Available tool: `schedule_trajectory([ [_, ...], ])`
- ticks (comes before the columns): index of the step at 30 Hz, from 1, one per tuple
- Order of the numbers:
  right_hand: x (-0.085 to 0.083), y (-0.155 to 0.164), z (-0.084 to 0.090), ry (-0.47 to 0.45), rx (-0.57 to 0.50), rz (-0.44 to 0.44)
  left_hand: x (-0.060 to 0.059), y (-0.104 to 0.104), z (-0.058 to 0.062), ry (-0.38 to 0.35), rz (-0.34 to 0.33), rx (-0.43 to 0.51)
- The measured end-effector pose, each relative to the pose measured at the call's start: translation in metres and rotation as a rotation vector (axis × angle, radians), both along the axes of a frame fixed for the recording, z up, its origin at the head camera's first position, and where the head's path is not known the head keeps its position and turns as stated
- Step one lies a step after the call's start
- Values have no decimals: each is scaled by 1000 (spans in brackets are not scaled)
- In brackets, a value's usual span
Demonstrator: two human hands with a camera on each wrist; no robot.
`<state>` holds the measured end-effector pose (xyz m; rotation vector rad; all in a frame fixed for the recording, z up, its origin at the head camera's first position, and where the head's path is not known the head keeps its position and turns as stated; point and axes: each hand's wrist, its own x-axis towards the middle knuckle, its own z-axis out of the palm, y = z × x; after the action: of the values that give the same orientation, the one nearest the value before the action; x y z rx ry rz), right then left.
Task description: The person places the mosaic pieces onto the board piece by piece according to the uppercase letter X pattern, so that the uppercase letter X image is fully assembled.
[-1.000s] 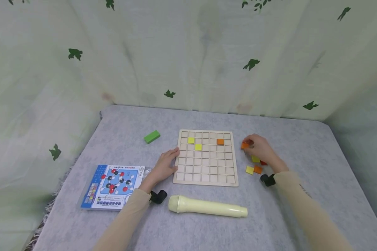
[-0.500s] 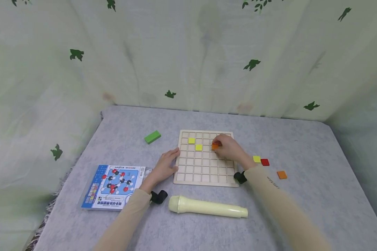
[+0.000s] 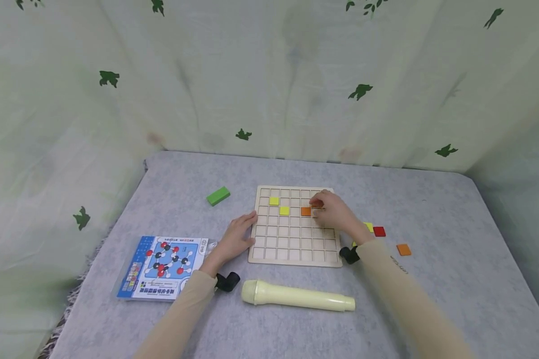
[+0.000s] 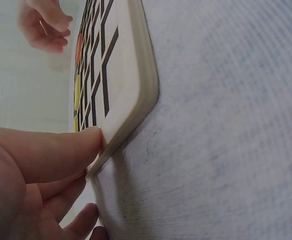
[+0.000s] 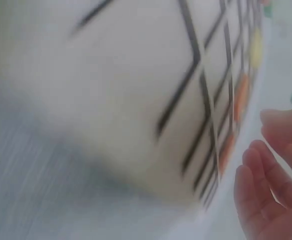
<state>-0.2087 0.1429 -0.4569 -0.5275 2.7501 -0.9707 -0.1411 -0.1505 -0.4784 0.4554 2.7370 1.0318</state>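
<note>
A square wooden grid board [image 3: 292, 264] lies on the table. My left hand [image 3: 236, 237] rests along its left edge; in the left wrist view the thumb [image 4: 61, 152] touches the rim near a corner. Two yellow tiles, a nearer one [image 3: 284, 211] and a farther one [image 3: 274, 201], sit in cells on the left. My right hand [image 3: 334, 213] hovers over the right part, fingers bent and holding nothing. Just left of its fingertips an orange tile [image 3: 306, 211] lies in a cell. The right wrist view also has another orange tile [image 5: 227, 154], which the hand mostly covers from above.
Right of the board lie a red tile [image 3: 379, 231], an orange tile [image 3: 404, 249] and partly hidden yellow ones. A cream toy microphone [image 3: 296, 295] lies in front. At left are a packaged molecule-model set [image 3: 168, 269] and a green block [image 3: 218, 196].
My right hand has carried an orange tile from the right onto the board, let it go and drawn back slightly right. A loose orange tile shifted right. The left hand stays put.
</note>
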Motion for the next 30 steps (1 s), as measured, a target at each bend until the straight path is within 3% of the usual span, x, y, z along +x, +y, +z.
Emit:
schedule_trajectory([
  [5, 10, 47, 3, 4, -64, -74, 1, 0, 2, -16, 8, -3],
  [15, 47, 137, -14, -16, -24, -170, 2, -1, 4, -1, 3, -15],
  [24, 59, 152, -22, 26, 43, -105, 2, 0, 5, 2, 4, 3],
  [30, 59, 150, -19, 37, 31, -122, 2, 1, 4, -4, -1, 4],
])
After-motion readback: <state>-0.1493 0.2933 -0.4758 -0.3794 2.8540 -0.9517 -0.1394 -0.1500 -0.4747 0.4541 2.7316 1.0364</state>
